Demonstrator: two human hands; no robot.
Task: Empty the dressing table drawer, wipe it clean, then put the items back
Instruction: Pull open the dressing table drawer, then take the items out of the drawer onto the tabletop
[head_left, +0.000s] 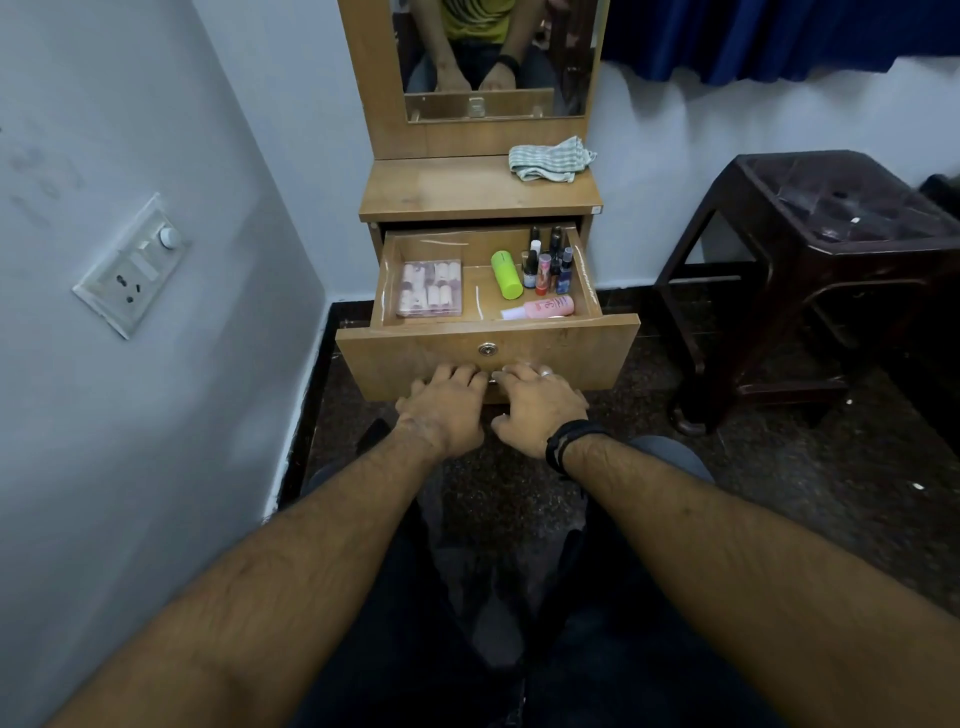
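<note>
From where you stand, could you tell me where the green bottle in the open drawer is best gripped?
I would grip the green bottle around its middle, from above. It lies on its side on the drawer floor, free to the left; small upright bottles crowd its right side.

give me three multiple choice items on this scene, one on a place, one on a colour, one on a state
1. Where is the cloth?
A. in the drawer
B. on the tabletop
C. on the stool

2. What colour is the lying tube at mid-drawer?
A. green
B. red
C. black

3. How is the drawer?
A. shut
B. pulled open, items inside
C. open and bare

Key: B, it lies on the tabletop under the mirror; A, it is bright green; B, the clear box and bottles sit inside, and the left hand and right hand rest on its front.
</note>
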